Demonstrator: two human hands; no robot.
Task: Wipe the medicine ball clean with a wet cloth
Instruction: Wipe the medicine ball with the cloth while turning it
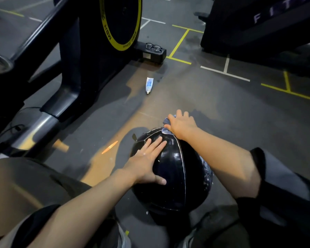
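The wiping is under way: low in the centre of the frame the medicine ball (170, 169) sits on the dark gym floor (222, 97) between the person's knees, and both hands are on it. The left hand (147, 158) lies flat on the ball's upper left face, fingers straight and spread, thumb pressed lower down, steadying it rather than gripping. The right hand (182, 124) reaches over the far top of the ball and presses a bluish cloth (166, 130) against the surface; the cloth bunches out at the fingers and again under the heel of the hand, so the hand appears to be holding it, though how the fingers curl on the far side is hard to read from this angle. The ball's right flank shows pale flecks and a wet sheen, so that side probably needs more passes. The next move calls for drawing the cloth across the panels while the left hand keeps the ball from rolling, then turning it to reach the underside. The bottom of the ball and most of the cloth are hidden. Above centre, a small white tube (149, 85) lies on the floor, and a pair of glasses (153, 47) rests on the base of the exercise machine (82, 51) at upper left.
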